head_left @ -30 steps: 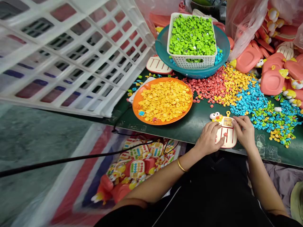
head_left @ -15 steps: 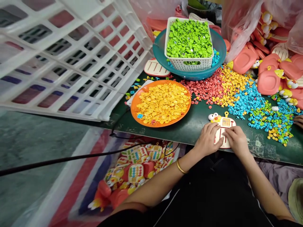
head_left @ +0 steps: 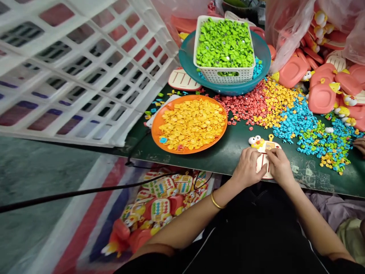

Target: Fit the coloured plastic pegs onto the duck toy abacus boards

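On the table's near edge lies a cream plastic toy panel (head_left: pixel 262 161) with red slots, a pale gold window at its top and a yellow duck-like head (head_left: pixel 257 141) with bulging white eyes. My left hand (head_left: pixel 248 167) is closed around the panel's left side, its thumb over the lower part. My right hand (head_left: pixel 281 167) has thumb and fingers pinched together at the panel's upper middle, just below the window. Whatever is between those fingertips is hidden.
An orange plate (head_left: pixel 155 139) of yellow pieces stands left. Behind are a white basket (head_left: pixel 209 76) of green pieces in a blue basin (head_left: pixel 186 57), and loose coloured pieces (head_left: pixel 302 121). Coral toy bodies (head_left: pixel 322 99) pile up right. A white crate (head_left: pixel 119 139) leans left. Another person's hand (head_left: pixel 359 144) shows.
My right hand's fingertips have shifted up the panel, from its middle toward the window. My left hand keeps its hold. The whole view has shifted slightly.
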Tool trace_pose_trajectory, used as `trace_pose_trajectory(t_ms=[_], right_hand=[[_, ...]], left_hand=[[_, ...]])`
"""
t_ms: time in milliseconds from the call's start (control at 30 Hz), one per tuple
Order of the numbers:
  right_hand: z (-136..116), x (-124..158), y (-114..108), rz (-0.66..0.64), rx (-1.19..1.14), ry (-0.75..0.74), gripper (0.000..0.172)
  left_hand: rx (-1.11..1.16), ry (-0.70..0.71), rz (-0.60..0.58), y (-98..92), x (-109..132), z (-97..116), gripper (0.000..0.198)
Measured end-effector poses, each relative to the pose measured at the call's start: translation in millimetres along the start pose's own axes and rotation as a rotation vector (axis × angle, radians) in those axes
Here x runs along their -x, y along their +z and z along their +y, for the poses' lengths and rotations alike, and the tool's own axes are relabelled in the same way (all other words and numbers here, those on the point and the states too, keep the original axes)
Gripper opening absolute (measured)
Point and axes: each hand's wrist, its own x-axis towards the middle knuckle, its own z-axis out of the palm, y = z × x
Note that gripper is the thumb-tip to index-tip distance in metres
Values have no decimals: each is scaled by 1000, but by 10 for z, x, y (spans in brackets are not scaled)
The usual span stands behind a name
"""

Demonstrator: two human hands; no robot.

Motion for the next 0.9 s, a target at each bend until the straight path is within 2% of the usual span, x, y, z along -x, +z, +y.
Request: trace_pose_trajectory(t_ms=[67,167,267,367,533,633,767,900], right_hand=[[113,-115,-102,34,-17,34,32],[519,-341,-351,190,151,198,24],[916,-484,-525,130,288,209,23],[1054,-507,-573,121,311,144,23],[799,-376,-566,191,301,42,24],[558,-257,-465,247,220,17,20],[336,-174,-269,88,130,-19,22],[306,-200,-238,-2,86,1,20]], left_hand=[[-9,-7,-7,-11,1,-7,37],[-50,8,-58,-43,-10,6,45],[-85,82,-152,-73,-39,31,42],[-36,116,-167,-75,-55,39,40],[41,46,-31,-55,-13,27,41],[-13,32,-52,-66,-5,35,38],[-86,80,-126,-83,-25,56,38],[-62,79,-62,-77,-24,73,31]])
